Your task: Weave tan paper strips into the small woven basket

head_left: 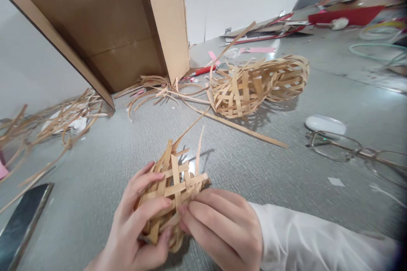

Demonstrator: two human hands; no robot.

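Observation:
A small, partly woven piece of flat bamboo-like strips [178, 187] is at the bottom centre, with loose strip ends sticking up from its far side. My left hand [140, 216] grips it from the left, fingers spread over the weave and thumb at its lower edge. On the right side, my right hand [222, 220] pinches the weave near its edge, fingertips pressed together; the exact strip between them is hidden. Beyond, a larger woven strip form [241, 89], narrowed in the middle, lies on its side on the grey table [254, 169].
An open cardboard box [176, 17] stands at the back left, loose strips [152, 89] scattered around its base. A phone [23, 224] lies at left. To the right are glasses [337, 146] and a white mouse-like oval object [326, 124]. A red-handled tool [203, 70] lies behind.

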